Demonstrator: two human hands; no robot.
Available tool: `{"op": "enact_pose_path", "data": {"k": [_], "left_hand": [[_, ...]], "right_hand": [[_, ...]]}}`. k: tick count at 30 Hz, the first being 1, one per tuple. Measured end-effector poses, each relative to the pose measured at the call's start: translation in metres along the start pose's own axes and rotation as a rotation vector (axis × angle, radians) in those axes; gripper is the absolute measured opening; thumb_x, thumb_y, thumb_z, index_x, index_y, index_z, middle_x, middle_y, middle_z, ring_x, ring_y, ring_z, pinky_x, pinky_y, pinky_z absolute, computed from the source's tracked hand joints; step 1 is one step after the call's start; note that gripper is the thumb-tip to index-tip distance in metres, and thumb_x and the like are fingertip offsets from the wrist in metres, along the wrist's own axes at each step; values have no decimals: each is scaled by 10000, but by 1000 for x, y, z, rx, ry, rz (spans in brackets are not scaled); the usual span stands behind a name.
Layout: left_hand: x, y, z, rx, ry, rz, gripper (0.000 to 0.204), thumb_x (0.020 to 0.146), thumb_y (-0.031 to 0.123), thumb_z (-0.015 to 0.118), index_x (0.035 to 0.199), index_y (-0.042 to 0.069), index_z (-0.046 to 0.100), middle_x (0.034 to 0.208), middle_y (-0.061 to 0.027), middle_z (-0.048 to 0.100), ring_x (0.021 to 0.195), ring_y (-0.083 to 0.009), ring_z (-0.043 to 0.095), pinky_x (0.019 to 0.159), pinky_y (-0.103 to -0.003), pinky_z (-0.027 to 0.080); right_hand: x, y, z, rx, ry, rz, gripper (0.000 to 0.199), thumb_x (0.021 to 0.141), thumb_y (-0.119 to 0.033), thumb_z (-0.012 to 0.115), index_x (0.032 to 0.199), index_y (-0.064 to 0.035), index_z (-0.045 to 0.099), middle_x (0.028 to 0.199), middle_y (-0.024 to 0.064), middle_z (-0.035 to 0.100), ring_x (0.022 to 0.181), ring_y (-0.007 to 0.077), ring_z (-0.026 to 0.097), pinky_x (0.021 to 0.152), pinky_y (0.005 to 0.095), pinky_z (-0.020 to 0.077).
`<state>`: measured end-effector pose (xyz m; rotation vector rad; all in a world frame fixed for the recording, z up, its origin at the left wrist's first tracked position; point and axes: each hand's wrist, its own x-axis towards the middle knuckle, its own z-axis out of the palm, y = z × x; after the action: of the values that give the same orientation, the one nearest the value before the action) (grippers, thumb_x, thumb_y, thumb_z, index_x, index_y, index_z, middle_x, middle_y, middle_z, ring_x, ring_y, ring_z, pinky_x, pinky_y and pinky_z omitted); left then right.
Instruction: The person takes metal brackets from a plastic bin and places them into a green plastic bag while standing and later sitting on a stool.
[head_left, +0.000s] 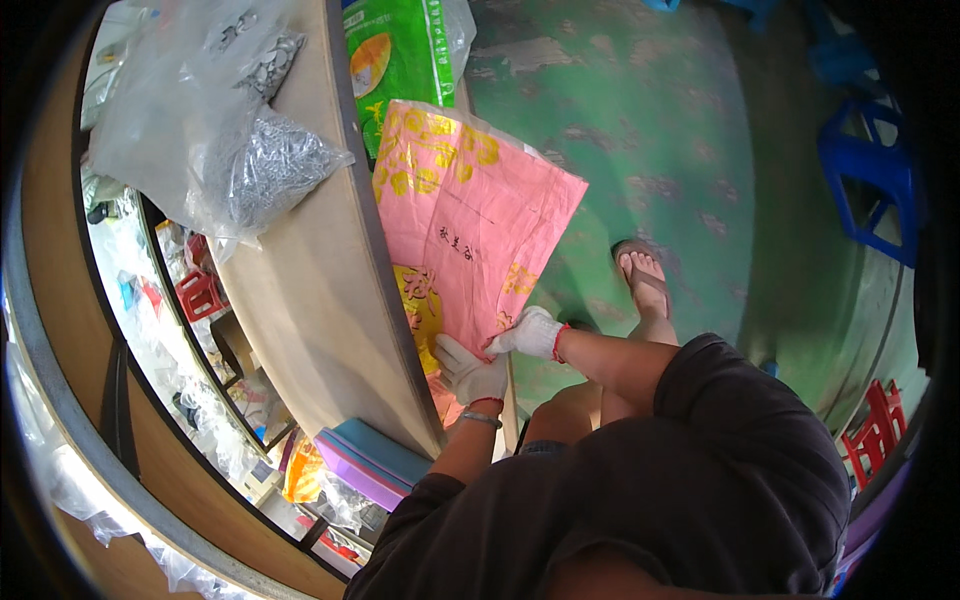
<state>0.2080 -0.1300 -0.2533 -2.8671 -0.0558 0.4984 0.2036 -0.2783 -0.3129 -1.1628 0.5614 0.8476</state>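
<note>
The right hand (528, 334), in a white knit glove with a red cuff, has its fingers closed on the lower end of a pink printed sack (478, 225), whose yellow floral patches and dark characters face up. The left hand (474, 376), gloved alike and with a band (483, 419) on its wrist, lies just beside the right, to the left and slightly lower, touching the same end of the sack; whether its fingers pinch the material cannot be told. From this grip the sack fans out upward, its far edge wide and well apart from the gloves. Just up and left of the grip, a yellow printed package (425, 318) shows from under the sack, and further above lies a green printed sack (400, 85). To the left of the grip runs a wooden table (310, 270) with a clear plastic bag (270, 165) of small silvery pieces at its upper part. Below and left of the grip sits a blue and purple stack (370, 462). To the right, a foot in a brown flip-flop (648, 280) stands on the green floor (590, 215); well beyond it is a blue plastic stool (872, 180).
</note>
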Motion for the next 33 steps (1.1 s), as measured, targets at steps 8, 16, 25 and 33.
{"op": "enact_pose_path", "data": {"k": [8, 16, 25, 33], "left_hand": [[-6, -6, 2, -219, -106, -11, 875, 828, 167, 593, 1514, -49, 95, 1507, -321, 269, 1394, -447, 299, 1141, -464, 276], [-4, -8, 1, -257, -154, -83, 884, 839, 169, 603, 1525, -28, 82, 1515, -319, 254, 1397, -443, 294, 1149, -444, 267], [-6, -27, 22, -372, -160, -179, 837, 892, 256, 608, 1531, 52, 107, 1525, -230, 290, 1375, -355, 357, 1109, -410, 318], [-1, -130, 107, -216, -230, -342, 604, 926, 316, 554, 1422, 84, 299, 1386, -158, 440, 1273, -290, 453, 1039, -373, 385]], "right_hand": [[-31, -40, -12, -194, -70, -25, 534, 582, -443, 888, 818, 6, 723, 763, 123, 690, 704, 175, 625, 700, 328, 511], [-28, -42, -8, -365, -128, 41, 591, 593, -547, 845, 796, -5, 724, 737, 135, 683, 723, 198, 644, 712, 330, 505], [-13, -11, -4, -278, -155, -332, 764, 652, -560, 829, 1184, -41, 652, 1097, 148, 696, 1029, 213, 652, 921, 307, 489], [16, 13, -86, -41, 1, -42, 791, 674, -422, 850, 1300, -14, 589, 1289, 160, 627, 1191, 239, 591, 1019, 319, 440]]}}
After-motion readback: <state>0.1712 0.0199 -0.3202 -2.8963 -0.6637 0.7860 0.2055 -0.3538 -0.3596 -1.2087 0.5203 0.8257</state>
